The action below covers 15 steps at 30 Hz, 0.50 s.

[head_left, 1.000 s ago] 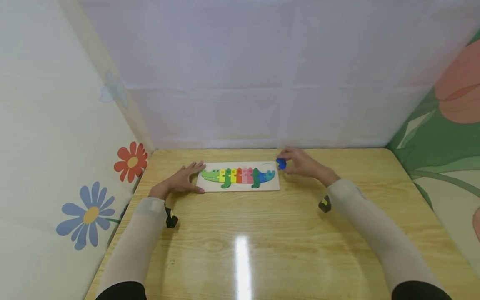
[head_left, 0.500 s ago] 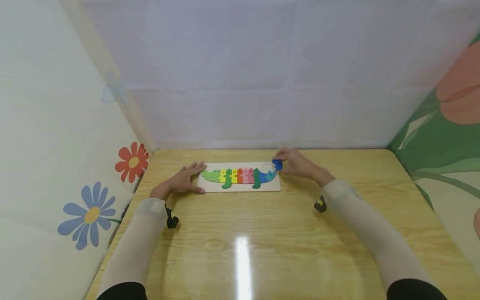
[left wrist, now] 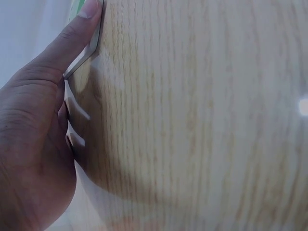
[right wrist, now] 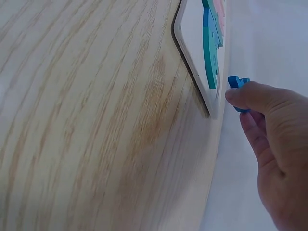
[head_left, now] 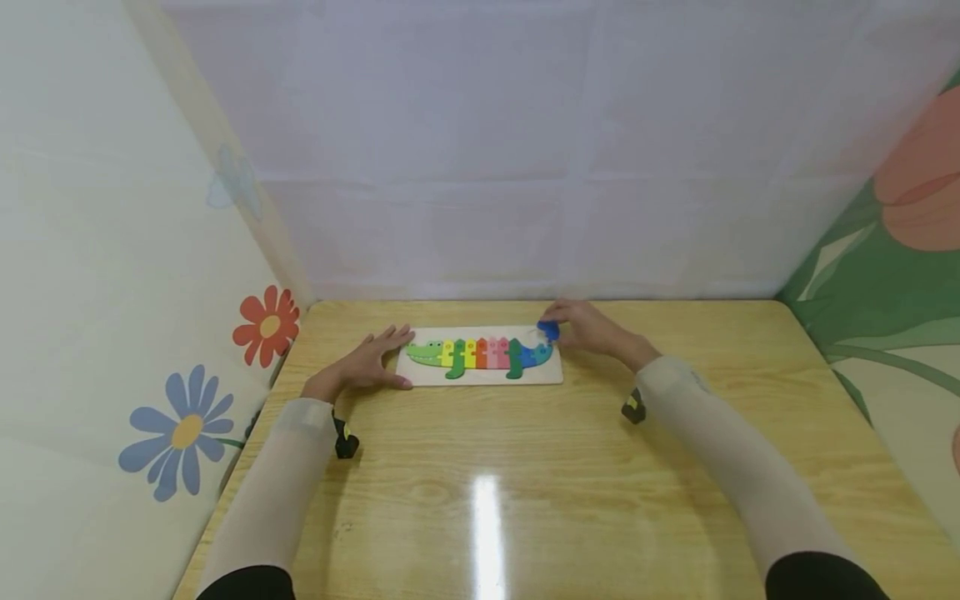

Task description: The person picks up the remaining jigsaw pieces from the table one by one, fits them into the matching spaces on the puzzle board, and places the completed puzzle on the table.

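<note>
A pale wooden puzzle board [head_left: 427, 377] bears a colourful crocodile puzzle [head_left: 480, 353], its green head at the left and blue tail at the right. My left hand [head_left: 369, 360] rests at the board's left end with its fingers spread, the thumb at the near corner and fingertips at the far corner. In the left wrist view the straight thumb [left wrist: 57, 50] touches the board's edge. My right hand [head_left: 592, 327] pinches a small blue puzzle piece [right wrist: 239, 83] between thumb and fingers, over the board's far right corner, just above the tail tip. The fingertips behind the piece are partly hidden.
The board lies near the back edge of a wooden table [head_left: 420, 500]. A white cloth wall [head_left: 480, 167] rises directly behind, and flower-printed sheets stand at the left and right. Black wrist cameras [head_left: 633, 407] hang beneath both wrists.
My right hand has moved left with the blue puzzle piece, from beside the board's right edge to over its far right corner. The left hand stays at the board's left end.
</note>
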### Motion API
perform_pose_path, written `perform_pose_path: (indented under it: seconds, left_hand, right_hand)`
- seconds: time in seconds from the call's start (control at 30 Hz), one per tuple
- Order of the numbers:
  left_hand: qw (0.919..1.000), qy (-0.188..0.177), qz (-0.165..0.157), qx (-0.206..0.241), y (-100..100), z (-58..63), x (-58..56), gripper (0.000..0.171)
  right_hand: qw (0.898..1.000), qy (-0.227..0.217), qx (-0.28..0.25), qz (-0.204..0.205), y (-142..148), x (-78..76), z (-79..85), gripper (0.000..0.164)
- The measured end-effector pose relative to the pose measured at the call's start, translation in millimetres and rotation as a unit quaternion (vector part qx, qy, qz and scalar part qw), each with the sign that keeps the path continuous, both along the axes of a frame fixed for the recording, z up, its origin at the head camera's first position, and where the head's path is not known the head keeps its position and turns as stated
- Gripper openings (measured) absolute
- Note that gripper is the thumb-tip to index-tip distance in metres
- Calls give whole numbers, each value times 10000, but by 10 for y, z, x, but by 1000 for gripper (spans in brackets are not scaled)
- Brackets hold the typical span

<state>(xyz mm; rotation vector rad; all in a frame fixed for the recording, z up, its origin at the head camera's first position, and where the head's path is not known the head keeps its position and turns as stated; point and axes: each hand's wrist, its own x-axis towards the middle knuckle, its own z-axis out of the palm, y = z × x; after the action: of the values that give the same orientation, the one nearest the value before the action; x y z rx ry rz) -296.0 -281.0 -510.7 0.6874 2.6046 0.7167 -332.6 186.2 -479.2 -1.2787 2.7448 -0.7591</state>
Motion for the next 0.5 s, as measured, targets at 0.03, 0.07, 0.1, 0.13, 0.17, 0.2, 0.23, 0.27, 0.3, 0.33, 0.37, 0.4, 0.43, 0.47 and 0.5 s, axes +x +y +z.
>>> perform_pose_path:
  seconds: [0.03,0.07,0.1,0.13,0.17,0.2,0.23,0.27,0.3,0.33,0.37,0.4,0.43,0.47,0.5]
  left_hand:
    - [10000,1,3,8,1,-1,1,108]
    - [10000,-9,11,9,0,-1,2,108]
    - [10000,-15,16,8,-1,-1,2,108]
    - [10000,-17,22,3,-1,-2,3,108]
    - [10000,-16,23,-10,-2,-3,5,108]
    - [10000,-19,31,-16,-2,-3,6,108]
    - [10000,-19,35,-16,-3,-3,8,108]
    - [10000,-20,41,-16,-4,-2,10,107]
    - [10000,-20,48,-25,-4,-1,11,107]
    - [10000,-20,55,-24,-5,0,12,107]
    - [10000,-19,58,-25,-5,2,13,107]
    - [10000,-15,62,-31,-6,3,14,107]
    - [10000,-13,58,-32,-5,4,14,107]
    - [10000,-17,56,-42,-4,7,15,108]
    - [10000,-17,50,-37,-3,10,16,108]
  right_hand:
    - [10000,-28,15,-8,-8,-1,-3,45]
    - [10000,-36,40,-13,-15,-2,-7,45]
    - [10000,-43,61,-11,-22,-3,-13,44]
    - [9999,-72,80,-16,-29,-8,-18,44]
    - [9999,-85,102,-13,-35,-12,-23,44]
    - [9999,-119,98,-9,-40,-13,-24,43]
    - [9998,-142,105,-2,-44,-14,-24,43]
    - [9998,-150,108,17,-49,-15,-24,43]
    - [9998,-167,100,40,-53,-18,-23,43]
    - [9998,-178,94,64,-58,-23,-24,43]
    - [9997,-189,90,87,-61,-24,-23,43]
    - [9997,-195,85,111,-65,-25,-22,42]
    - [9997,-196,92,128,-68,-28,-24,42]
    - [9996,-207,88,144,-72,-33,-28,42]
    - [9996,-220,90,151,-74,-38,-32,41]
